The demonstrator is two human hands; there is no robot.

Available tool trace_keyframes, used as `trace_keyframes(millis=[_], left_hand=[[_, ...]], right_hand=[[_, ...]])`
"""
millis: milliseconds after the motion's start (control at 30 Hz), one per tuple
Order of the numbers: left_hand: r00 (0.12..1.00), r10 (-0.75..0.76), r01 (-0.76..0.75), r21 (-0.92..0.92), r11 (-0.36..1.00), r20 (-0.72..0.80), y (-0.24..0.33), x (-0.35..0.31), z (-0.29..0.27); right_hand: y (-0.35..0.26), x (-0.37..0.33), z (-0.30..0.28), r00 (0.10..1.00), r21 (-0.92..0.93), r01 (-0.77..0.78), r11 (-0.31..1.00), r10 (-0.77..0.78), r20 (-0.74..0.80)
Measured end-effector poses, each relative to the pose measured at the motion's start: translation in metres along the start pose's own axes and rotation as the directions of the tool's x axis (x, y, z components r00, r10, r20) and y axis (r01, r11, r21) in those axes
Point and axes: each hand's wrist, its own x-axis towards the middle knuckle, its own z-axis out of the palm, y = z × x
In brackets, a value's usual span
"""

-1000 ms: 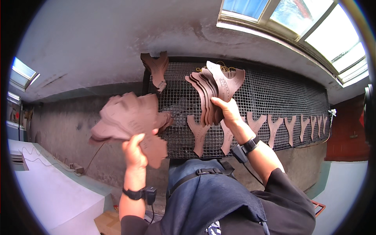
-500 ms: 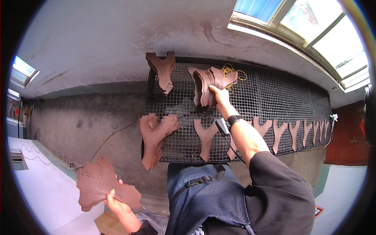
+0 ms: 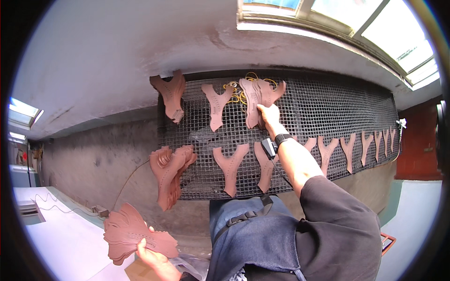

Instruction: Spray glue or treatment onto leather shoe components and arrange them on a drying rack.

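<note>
Tiny illegible print [image 3: 142,239] on brown pieces [image 3: 125,232]

Beyond your right fingers [image 3: 261,108] you see a stained, pale wall [image 3: 136,56], with bright windows [image 3: 386,35] farther off, up and to the right. A red panel [image 3: 417,161] stands well right of those fingers; grey floor [image 3: 89,150] spreads beyond your left fingers [image 3: 142,244].

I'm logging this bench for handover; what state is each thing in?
Left hand: gripping fanned stack
Right hand: holding another stack over black mesh
Single Y-shaped piece: lying flat
Front row of pieces: flat, spaced apart
Front-left pile: unevenly stacked
Back-left pile: stacked
Yellow cord: loosely tangled
Strap buckle: fastened
</note>
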Motion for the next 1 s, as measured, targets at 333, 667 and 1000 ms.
trace_keyframes(millis=[333,667,1000], left_hand=[[0.998,0.044,-0.042,0.047,0.998,-0.048,-0.026,-0.079,0.056],[0.975,-0.08,0.096,0.068,0.993,-0.207,-0.072,-0.154,0.034],[0.806,-0.157,0.298,0.161,0.941,-0.571,-0.108,-0.19,-0.026]], right_hand=[[0.014,0.064,-0.114,0.996,0.502,-0.035,0.864,-0.013,0.093],[0.05,0.107,-0.174,0.984,0.496,0.11,0.861,-0.165,0.068],[0.081,0.169,-0.256,0.998,-0.364,0.055,0.93,-0.059,0.0]])
